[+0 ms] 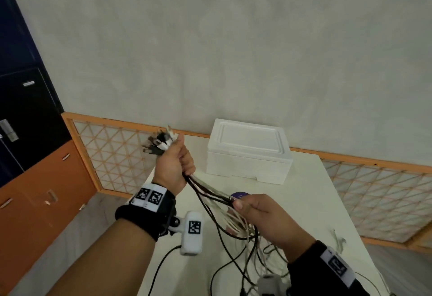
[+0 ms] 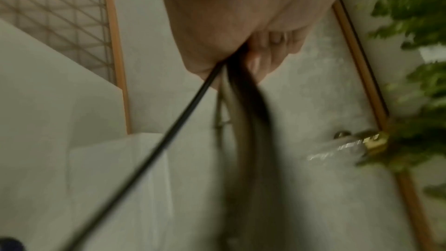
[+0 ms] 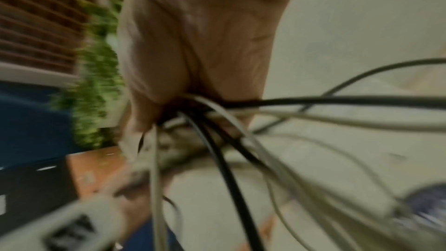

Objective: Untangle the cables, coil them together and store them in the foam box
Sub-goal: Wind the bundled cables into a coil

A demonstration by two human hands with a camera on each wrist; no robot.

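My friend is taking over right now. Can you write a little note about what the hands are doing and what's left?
Left hand: grips the bunch of black and white cables just below their plug ends.
Right hand: pinches the same bunch further down.
The loose cable tails lie on the white table.
The white foam box sits at the back of the table, lid on.
Done: plug ends gathered.
Left: straighten the tails, coil, open the box, store the cables.
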